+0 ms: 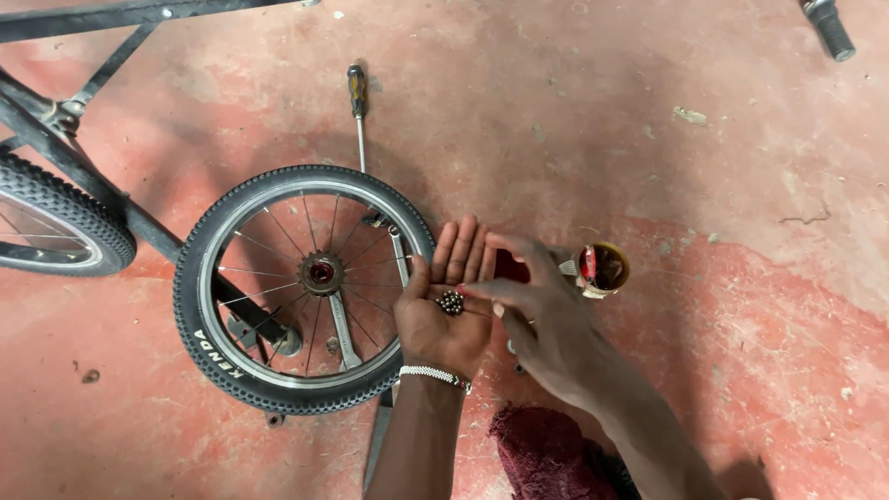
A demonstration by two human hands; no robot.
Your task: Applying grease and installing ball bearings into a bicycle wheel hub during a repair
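Cupped palm-up, my left hand (443, 310) cradles a small cluster of steel bearing balls (450, 302) at its centre, open and flat. My right hand (537, 319) reaches in from the right, fingertips pinched just beside the balls. Left of both lies a small bicycle wheel (301, 289) on the red floor (648, 139); an open grease tin (604, 268) sits right, a screwdriver (357, 111) farther off.

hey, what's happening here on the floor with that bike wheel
A person holds a small heap of steel balls in the open left hand, palm up. The right hand reaches over with fingertips at the balls. A small wheel lies flat on the red floor, wrenches under its spokes. A screwdriver lies above, an open tin to the right.
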